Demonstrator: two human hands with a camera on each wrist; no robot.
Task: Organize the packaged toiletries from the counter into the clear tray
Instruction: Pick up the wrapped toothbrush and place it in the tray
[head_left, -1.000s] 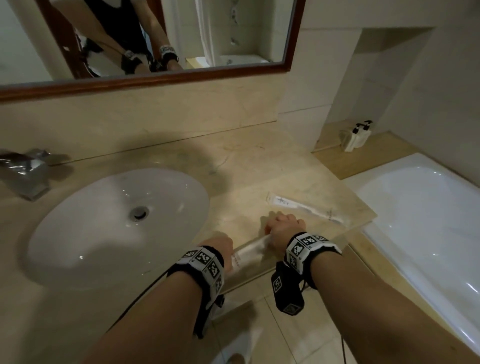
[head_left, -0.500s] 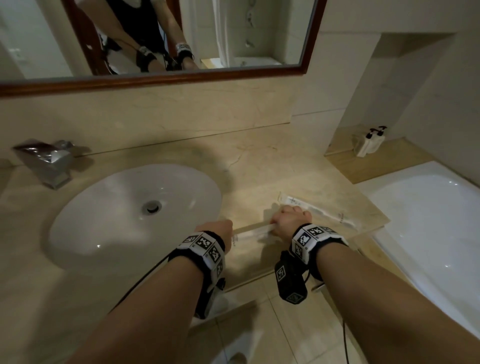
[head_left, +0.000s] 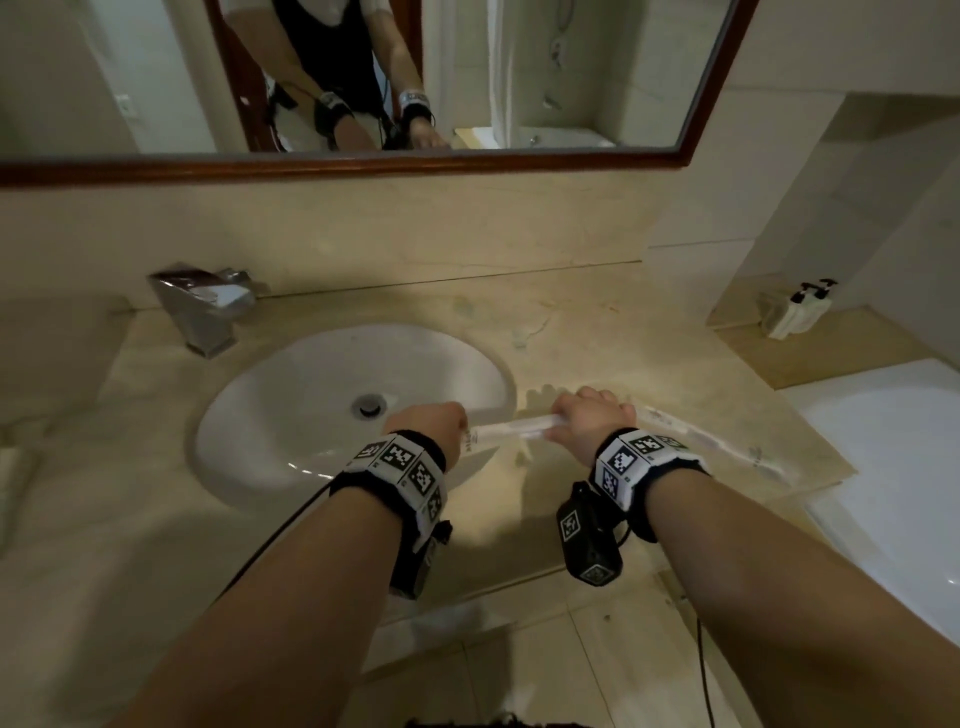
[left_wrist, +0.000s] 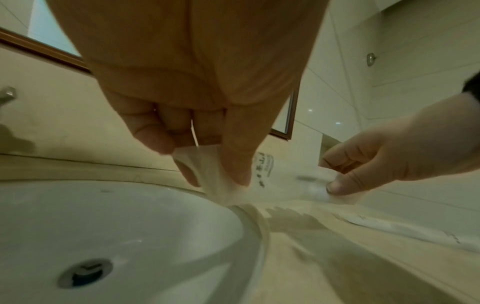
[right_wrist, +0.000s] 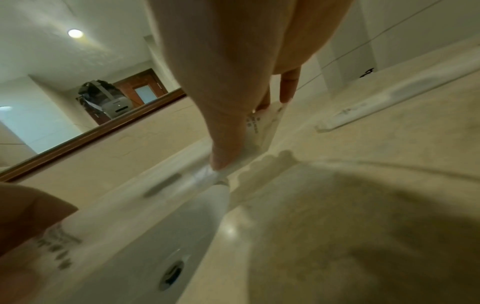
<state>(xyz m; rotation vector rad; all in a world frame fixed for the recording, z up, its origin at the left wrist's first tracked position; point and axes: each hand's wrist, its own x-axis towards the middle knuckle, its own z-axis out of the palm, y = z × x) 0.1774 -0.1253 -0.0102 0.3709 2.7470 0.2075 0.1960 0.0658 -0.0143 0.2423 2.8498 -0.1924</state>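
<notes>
While both hands sit at the near right rim of the sink (head_left: 291, 415), we count two packaged toiletries: one long flat sachet (head_left: 511, 429) held in the air, and a second long sachet (head_left: 711, 442) lying flat on the counter (head_left: 597, 343), to the right of the right hand. Both packets are thin, translucent white plastic with small dark print; what is inside is too blurred to tell.

Our left hand (head_left: 428, 422) has its fingers curled, thumb and fingertips (left_wrist: 237, 164) pinching the left end of the held sachet, which crumples there. Our right hand (head_left: 592, 415) is curled too, thumb (right_wrist: 223, 144) pressing the right end against the fingers. The packet spans between the two hands, just above the sink edge and clear of the counter. We cannot make out a clear tray in any view.

One sink: white, glossy, oval, with one round metal drain (head_left: 370, 404). One faucet (head_left: 205, 301), chrome, blocky, far left of the basin. Counter is beige marble-like stone, smooth, faintly veined. One mirror (head_left: 363, 78) with a dark wooden frame on the far wall. One white bathtub (head_left: 893, 467) at right, glossy. Two small white pump bottles (head_left: 802, 312) with black tops stand together on the far right ledge. Two wrist bands with black-and-white square markers, one per wrist.
</notes>
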